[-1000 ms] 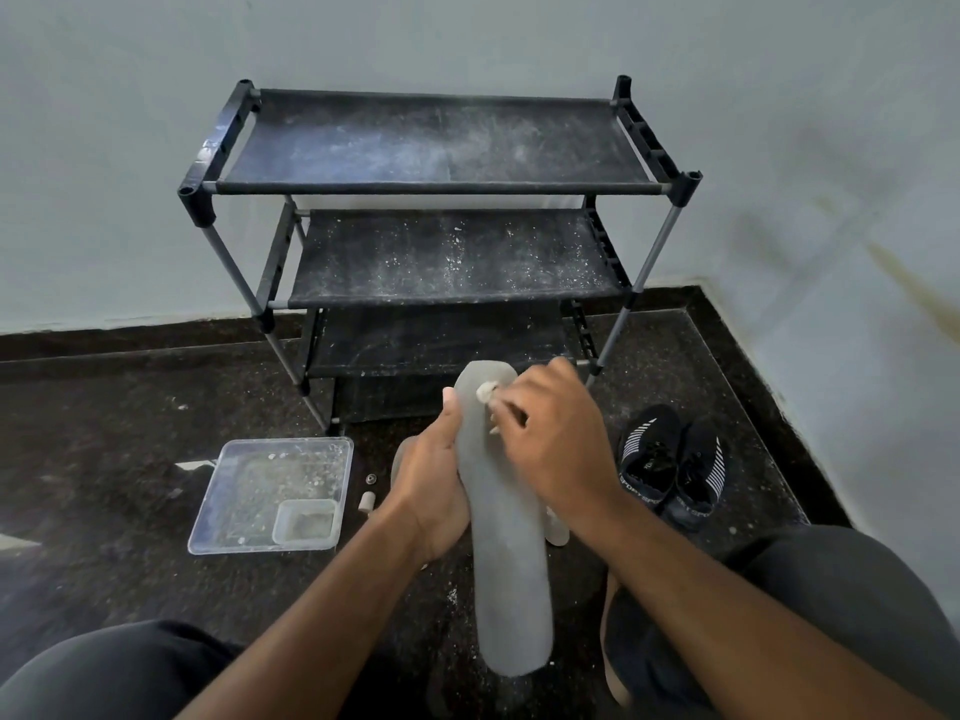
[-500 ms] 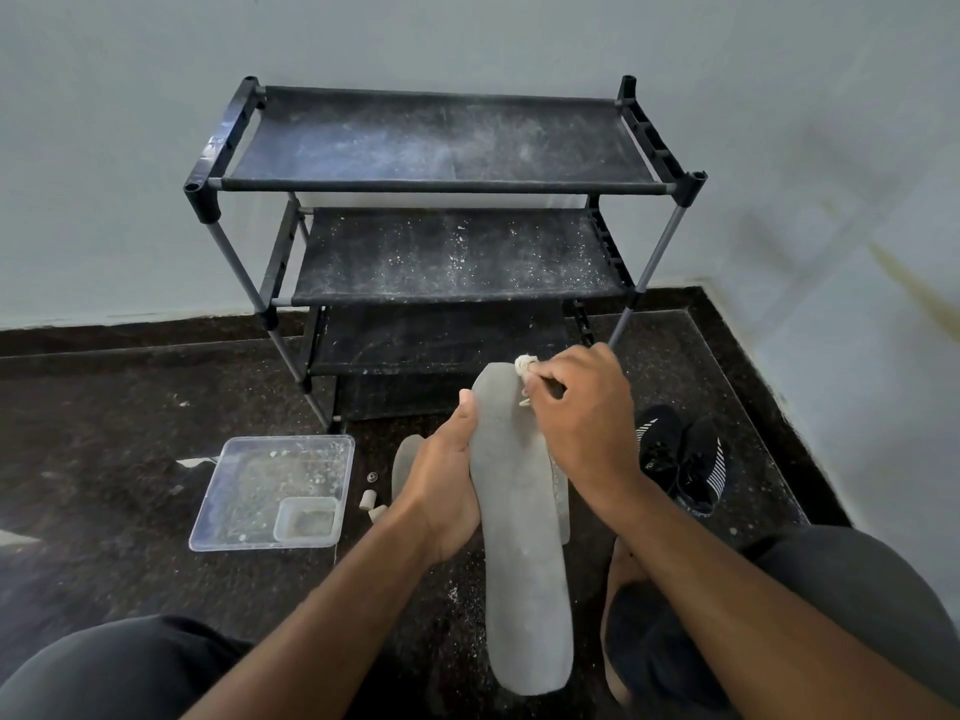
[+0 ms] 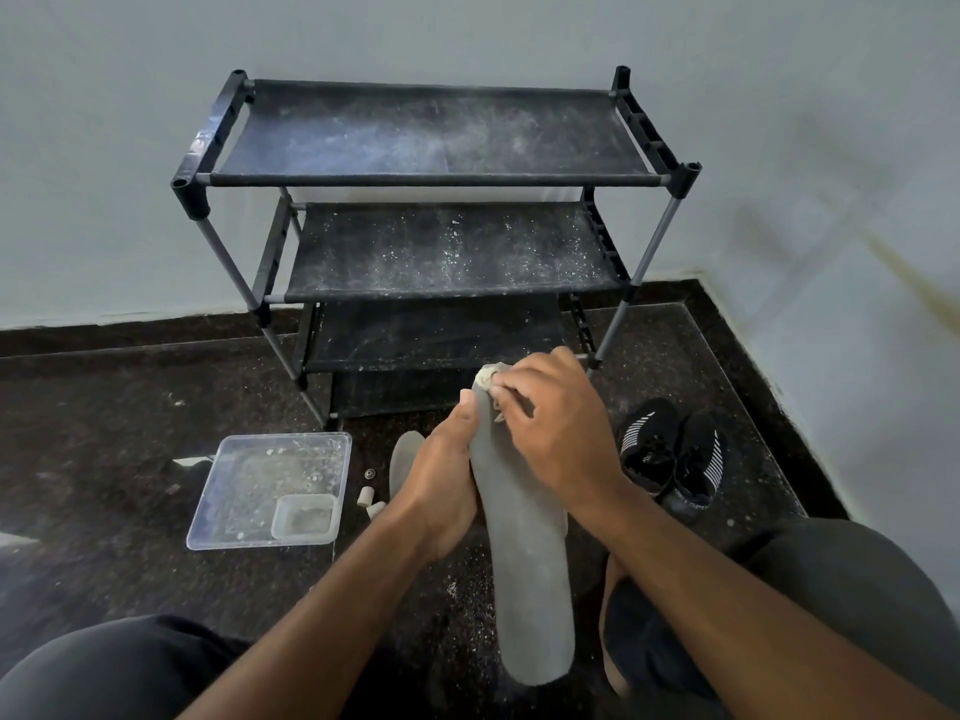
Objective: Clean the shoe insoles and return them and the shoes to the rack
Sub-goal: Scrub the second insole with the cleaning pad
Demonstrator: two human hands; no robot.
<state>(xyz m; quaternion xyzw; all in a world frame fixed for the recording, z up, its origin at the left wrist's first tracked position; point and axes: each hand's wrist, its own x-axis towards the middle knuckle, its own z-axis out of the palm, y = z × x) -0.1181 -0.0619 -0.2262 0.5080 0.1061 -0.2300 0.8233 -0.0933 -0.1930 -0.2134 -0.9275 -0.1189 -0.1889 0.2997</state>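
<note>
Count: 2 grey insoles, one held, one on the floor. 2 black shoes, left and right. 1 rack with 3 visible shelves. 1 clear tray. 2 small white cylinders. 2 hands: left, right.

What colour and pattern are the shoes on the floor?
The shoes are black with white stripes on the sides, seen in the head view.

Soft, even daylight fills your wide-angle view.
You see faint shadows on the wall, bowed lines toward the frame edges, and mostly sharp focus.
</note>
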